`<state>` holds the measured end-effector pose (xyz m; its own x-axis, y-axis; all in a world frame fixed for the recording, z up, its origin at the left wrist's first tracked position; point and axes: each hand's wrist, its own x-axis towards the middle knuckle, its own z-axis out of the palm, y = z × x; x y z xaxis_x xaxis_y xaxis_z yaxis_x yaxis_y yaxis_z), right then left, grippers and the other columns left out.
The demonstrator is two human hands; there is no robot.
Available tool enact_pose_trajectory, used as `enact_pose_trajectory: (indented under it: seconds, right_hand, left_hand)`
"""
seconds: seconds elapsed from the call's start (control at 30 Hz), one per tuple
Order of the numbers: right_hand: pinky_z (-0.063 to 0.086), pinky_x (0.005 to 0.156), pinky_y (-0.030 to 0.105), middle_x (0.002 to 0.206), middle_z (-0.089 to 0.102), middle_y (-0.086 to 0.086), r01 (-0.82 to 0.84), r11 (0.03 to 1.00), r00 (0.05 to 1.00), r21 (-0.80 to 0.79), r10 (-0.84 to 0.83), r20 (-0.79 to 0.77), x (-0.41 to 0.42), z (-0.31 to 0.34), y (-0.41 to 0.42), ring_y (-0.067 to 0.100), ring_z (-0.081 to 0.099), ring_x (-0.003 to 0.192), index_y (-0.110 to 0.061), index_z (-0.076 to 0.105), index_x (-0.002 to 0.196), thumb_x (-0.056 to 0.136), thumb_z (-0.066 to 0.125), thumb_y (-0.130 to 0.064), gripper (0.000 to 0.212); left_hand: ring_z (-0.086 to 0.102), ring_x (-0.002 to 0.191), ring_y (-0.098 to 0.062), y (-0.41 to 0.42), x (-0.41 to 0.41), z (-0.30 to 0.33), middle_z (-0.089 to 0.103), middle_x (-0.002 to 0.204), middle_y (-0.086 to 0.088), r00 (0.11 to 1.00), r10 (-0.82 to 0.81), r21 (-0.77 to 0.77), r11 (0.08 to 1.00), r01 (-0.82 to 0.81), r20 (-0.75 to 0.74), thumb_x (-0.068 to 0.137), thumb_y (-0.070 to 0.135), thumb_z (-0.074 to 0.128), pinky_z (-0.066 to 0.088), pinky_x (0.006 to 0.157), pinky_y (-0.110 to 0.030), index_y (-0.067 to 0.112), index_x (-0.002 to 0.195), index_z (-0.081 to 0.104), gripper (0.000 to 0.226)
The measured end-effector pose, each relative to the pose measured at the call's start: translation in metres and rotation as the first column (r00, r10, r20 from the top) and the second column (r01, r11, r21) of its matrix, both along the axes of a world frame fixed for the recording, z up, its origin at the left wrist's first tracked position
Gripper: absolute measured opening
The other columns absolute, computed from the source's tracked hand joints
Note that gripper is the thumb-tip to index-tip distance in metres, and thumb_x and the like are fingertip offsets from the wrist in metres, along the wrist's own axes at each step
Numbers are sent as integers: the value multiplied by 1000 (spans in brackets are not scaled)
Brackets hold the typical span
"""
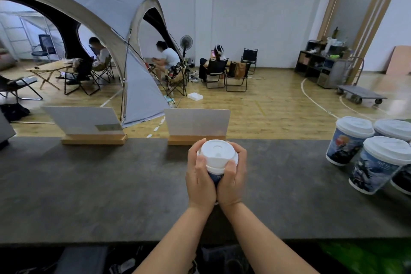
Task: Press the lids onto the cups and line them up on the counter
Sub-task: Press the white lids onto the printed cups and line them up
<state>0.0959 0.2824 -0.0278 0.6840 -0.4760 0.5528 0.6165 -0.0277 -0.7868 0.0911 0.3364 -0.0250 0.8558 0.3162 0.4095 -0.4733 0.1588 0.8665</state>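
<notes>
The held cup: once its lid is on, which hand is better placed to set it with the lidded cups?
Probably the right hand: the lidded cups stand on the counter's right side.

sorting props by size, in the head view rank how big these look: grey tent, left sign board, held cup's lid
1. grey tent
2. left sign board
3. lid on the held cup; it is nearest the camera, so it looks bigger than it is.
</notes>
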Motion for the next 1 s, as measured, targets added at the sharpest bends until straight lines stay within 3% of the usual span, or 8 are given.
enact_pose_trajectory:
  seconds: [0.13, 0.27, 0.43, 0.57, 0.7, 0.87, 0.93, 1.0]
  right_hand:
    - [50, 72, 17, 101, 63, -7, -40, 999, 999, -2, 40, 0, 1, 1, 29, 4, 62, 91, -6, 53, 111, 85, 36, -37, 44]
    - [50, 71, 18, 99, 64, -18, -80, 997, 996, -3, 80, -48, 6, -3, 57, 4, 62, 90, -16, 53, 111, 85, 36, -39, 38]
    - [48, 71, 14, 103, 63, -25, -91, 995, 995, -48, 89, -32, 8, -7, 66, 0, 61, 90, -21, 51, 111, 85, 35, -39, 36]
    - [50, 71, 17, 104, 64, -21, -89, 995, 996, -45, 88, -16, 11, -12, 65, 4, 63, 91, -24, 50, 111, 84, 35, -41, 35]
    - [51, 73, 23, 105, 64, -6, -83, 995, 996, -54, 81, -23, 13, -14, 64, 14, 63, 93, -30, 50, 111, 84, 36, -42, 33]
    - [51, 74, 25, 106, 62, -11, -128, 989, 990, -74, 123, -74, 8, -10, 61, 5, 61, 93, -25, 48, 114, 84, 34, -47, 40]
    - [51, 75, 25, 107, 60, -12, -156, 985, 986, -77, 150, -77, 4, -9, 61, 3, 61, 94, -20, 47, 117, 84, 34, -47, 44]
    - [51, 75, 23, 108, 59, -13, -165, 983, 984, -74, 160, -72, -2, -9, 61, 1, 59, 95, -19, 47, 118, 85, 35, -45, 43]
  left_hand:
    - [62, 111, -23, 29, 4, 1, 66, 117, 0, 999, 23, -45, 999, -25, -33, 98, 39, 31, 52, 92, -57, 31, 117, 61, 36]
    - [63, 109, -25, 56, 6, -2, 67, 113, -1, 997, 57, -40, 997, -59, -58, 96, 48, 33, 51, 91, -60, 30, 114, 61, 38]
    - [66, 92, -20, 69, 7, 1, 69, 98, -3, 995, 73, -32, 997, -75, -69, 88, 31, 37, 55, 77, -48, 17, 102, 62, 31]
    - [67, 89, -16, 68, 10, 0, 71, 95, -1, 998, 50, -54, 997, -52, -37, 77, 44, 39, 56, 70, -31, 15, 101, 65, 45]
    - [67, 91, -19, 66, 12, 2, 71, 96, -4, 996, 71, -49, 996, -73, -51, 76, 43, 39, 56, 71, -35, 14, 101, 66, 46]
    - [66, 101, -27, 70, 6, 5, 70, 105, -8, 992, 27, -51, 998, -34, -125, 84, 29, 37, 55, 83, -49, 22, 105, 66, 36]
    - [65, 104, -27, 68, -3, 9, 68, 110, -11, 989, 9, -58, 998, -17, -146, 85, 31, 36, 57, 82, -44, 23, 112, 64, 39]
    - [65, 100, -20, 66, -13, 12, 66, 112, -13, 987, 16, -66, 997, -26, -158, 86, 33, 33, 57, 75, -29, 17, 120, 60, 46]
